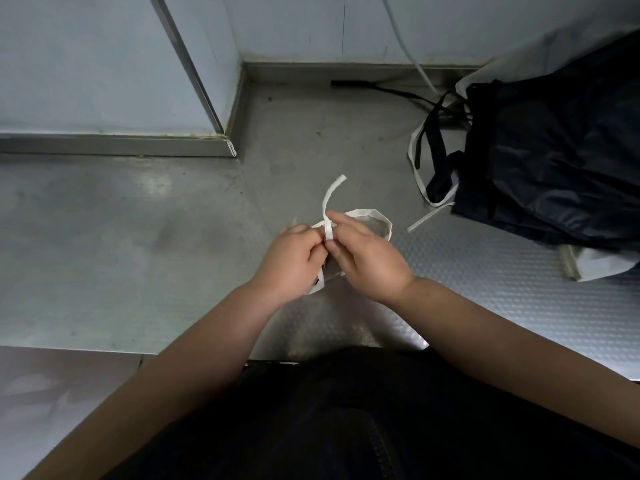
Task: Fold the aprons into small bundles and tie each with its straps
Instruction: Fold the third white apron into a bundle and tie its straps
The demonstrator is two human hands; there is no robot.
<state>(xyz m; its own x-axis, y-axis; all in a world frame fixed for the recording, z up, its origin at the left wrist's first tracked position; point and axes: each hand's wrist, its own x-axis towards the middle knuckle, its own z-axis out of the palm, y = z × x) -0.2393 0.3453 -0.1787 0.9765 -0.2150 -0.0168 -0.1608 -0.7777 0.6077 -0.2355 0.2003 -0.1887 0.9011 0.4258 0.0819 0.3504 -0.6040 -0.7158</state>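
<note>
Two hands meet near the middle of the surface. The left hand and right hand both pinch the white strap over a small apron bundle, which is mostly hidden beneath them. A heap of dark aprons lies at the right edge.

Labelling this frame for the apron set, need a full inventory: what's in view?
strap: one, cream-white, centre, looped between the hands
apron bundle: one, pale, mostly hidden under the hands
apron pile: one heap, dark over pale cloth, right edge
loose straps: several, white and black, left of the pile
cable: one, black, by back wall
hose: one, white, against back wall
counter: one, grey metal, under everything
left hand: one, pinching the strap
right hand: one, pinching the strap
</note>
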